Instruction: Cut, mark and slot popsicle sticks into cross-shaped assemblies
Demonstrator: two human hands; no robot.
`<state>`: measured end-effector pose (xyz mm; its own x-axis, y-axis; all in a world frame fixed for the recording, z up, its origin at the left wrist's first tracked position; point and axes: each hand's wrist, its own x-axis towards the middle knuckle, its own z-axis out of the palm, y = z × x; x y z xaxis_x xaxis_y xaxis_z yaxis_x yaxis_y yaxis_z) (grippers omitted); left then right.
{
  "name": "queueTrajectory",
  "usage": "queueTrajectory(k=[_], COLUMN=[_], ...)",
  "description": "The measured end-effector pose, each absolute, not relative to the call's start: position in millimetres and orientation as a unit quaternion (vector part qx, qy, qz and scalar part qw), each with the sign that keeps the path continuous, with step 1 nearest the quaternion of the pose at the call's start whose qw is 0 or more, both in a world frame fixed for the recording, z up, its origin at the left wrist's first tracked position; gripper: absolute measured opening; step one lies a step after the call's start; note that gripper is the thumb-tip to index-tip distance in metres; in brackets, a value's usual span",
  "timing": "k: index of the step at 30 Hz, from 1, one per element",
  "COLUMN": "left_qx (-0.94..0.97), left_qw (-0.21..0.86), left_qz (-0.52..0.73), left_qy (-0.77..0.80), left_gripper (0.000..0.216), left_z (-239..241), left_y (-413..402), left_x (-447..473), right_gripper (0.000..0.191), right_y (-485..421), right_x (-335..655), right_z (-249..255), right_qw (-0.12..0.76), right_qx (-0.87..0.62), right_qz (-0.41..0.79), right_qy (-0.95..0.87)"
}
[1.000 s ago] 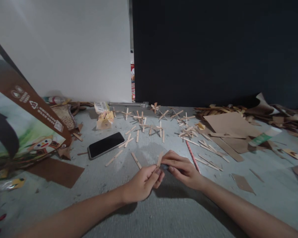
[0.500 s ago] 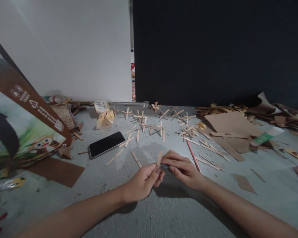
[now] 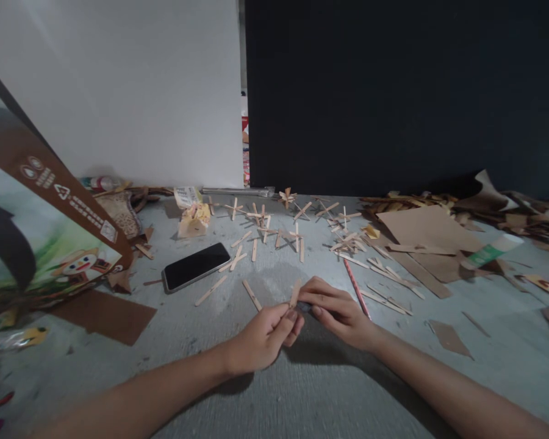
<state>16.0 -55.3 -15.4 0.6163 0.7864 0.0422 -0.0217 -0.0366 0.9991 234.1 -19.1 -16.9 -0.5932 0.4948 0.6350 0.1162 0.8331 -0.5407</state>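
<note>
My left hand (image 3: 264, 336) pinches a wooden craft stick (image 3: 295, 292) between thumb and fingers, its upper end sticking up. From the right, my right hand (image 3: 341, 312) grips a small dark grey piece (image 3: 304, 306) against the stick's lower part. What that grey piece is, I cannot tell; fingers cover much of it. Just beyond my left hand a loose craft stick (image 3: 251, 295) lies on the grey tabletop (image 3: 293, 396). Farther back, several sticks are laid in crosses, among them one crossed pair (image 3: 299, 236).
A phone (image 3: 196, 267) lies left of centre, near a printed carton (image 3: 55, 201). A red patterned pencil (image 3: 357, 289) is right of my right hand. Cardboard pieces (image 3: 421, 225) and a green-and-white glue stick (image 3: 491, 252) lie farther right. Crumpled yellow paper (image 3: 194, 219) sits behind the phone.
The stick's upper end has tilted slightly to the right. Both hands keep nearly the same place and grip; the things on the table have not moved.
</note>
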Motion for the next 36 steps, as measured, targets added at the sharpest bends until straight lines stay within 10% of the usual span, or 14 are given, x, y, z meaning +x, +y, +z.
queueTrajectory(k=[36], left_qx=[0.659], left_qw=[0.605], left_qz=[0.296], left_qy=[0.334], left_gripper=[0.059], left_z=[-19.4], left_y=[-45.3], left_x=[11.4], right_gripper=[0.034], right_y=[-15.2], right_x=[234.8], right_z=[-15.6], right_qw=[0.396], right_qx=[-0.178], right_qz=[0.168], right_qy=[-0.885])
